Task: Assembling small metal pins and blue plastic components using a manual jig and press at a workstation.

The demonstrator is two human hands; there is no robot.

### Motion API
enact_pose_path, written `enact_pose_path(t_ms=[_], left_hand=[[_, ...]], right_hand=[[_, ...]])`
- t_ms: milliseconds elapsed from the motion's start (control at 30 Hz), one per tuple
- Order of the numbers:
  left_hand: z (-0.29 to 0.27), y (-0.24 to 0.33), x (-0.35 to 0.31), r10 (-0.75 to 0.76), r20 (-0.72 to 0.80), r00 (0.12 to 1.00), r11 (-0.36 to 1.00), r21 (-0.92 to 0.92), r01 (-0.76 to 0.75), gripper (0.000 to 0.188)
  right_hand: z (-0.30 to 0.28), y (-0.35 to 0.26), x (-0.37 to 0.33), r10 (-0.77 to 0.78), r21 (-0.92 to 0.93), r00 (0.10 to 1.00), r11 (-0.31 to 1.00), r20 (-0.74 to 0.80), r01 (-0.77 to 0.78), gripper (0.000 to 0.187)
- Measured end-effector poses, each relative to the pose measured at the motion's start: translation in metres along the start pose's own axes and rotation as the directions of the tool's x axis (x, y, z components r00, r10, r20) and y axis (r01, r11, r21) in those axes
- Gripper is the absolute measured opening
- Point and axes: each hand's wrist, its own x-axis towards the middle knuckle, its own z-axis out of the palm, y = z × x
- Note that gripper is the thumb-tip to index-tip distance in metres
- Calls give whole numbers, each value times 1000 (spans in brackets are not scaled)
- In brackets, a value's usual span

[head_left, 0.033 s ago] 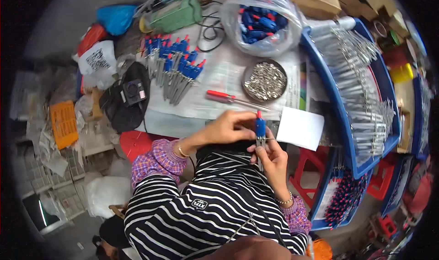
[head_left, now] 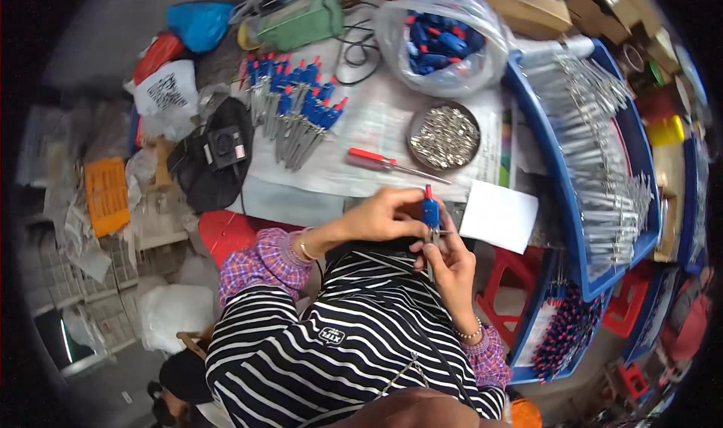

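Observation:
In my right hand [head_left: 450, 264] is a slim tool with a blue body, a red tip and metal legs [head_left: 431, 213], held upright between thumb and fingers at its metal part. A thin metal piece sticks out sideways below the blue body. My left hand [head_left: 384, 216] is beside the blue body with its fingers curled; anything in its fingertips is hidden. Just beyond the hands, a red-handled screwdriver [head_left: 370, 158] lies on the table. A round dish of small metal parts [head_left: 444, 137] stands behind it. Several similar blue tools [head_left: 295, 115] lie grouped at the far left.
A clear plastic bag [head_left: 390, 33] of blue pieces stands at the back. On the right, a blue tray [head_left: 561, 176] holds many metal rods. White paper [head_left: 499, 216] lies by my right hand. Lower right, another blue tray [head_left: 578, 364] holds blue-and-red pieces beside a red stool [head_left: 497, 292].
The table and its contents sit slightly further right and lower in the picture. Both hands keep nearly the same pose around the blue tool.

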Motion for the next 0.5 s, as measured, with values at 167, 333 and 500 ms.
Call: enact_pose_path(t_ms=[167,333,500], left_hand=[[-8,-11,-6,130,-31,991,953,-272,-133,31],[-100,24,-43,227,-415,881,974,90,-208,39],[-180,45,-44,331,-519,788,724,675,140,35]], right_hand=[[11,4,2,-74,-160,997,984,1,73,56],[7,7,3,-155,-332,985,927,80,173,51],[8,4,3,-65,-373,992,922,112,102,32]])
